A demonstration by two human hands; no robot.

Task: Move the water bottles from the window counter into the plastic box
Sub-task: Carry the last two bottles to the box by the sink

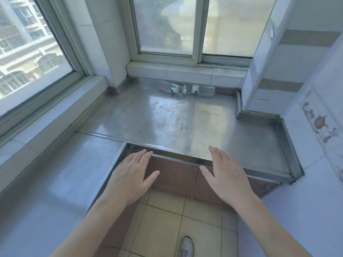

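Observation:
Two clear water bottles lie on their sides at the back of the steel window counter (pixel 185 123), below the window sill. The left bottle (pixel 171 89) has a white and green label. The right bottle (pixel 203 90) has a white label, and their caps point toward each other. My left hand (pixel 132 173) and my right hand (pixel 226 175) hover open, palms down, over the counter's front edge, far short of the bottles. Both hands hold nothing. No plastic box is in view.
Windows stand behind the counter and along the left. A tiled ledge (pixel 185 72) runs under the back window. A tiled pillar (pixel 269 80) closes the right side. A second counter (pixel 46 173) extends left. Tiled floor and a white shoe (pixel 186 246) lie below.

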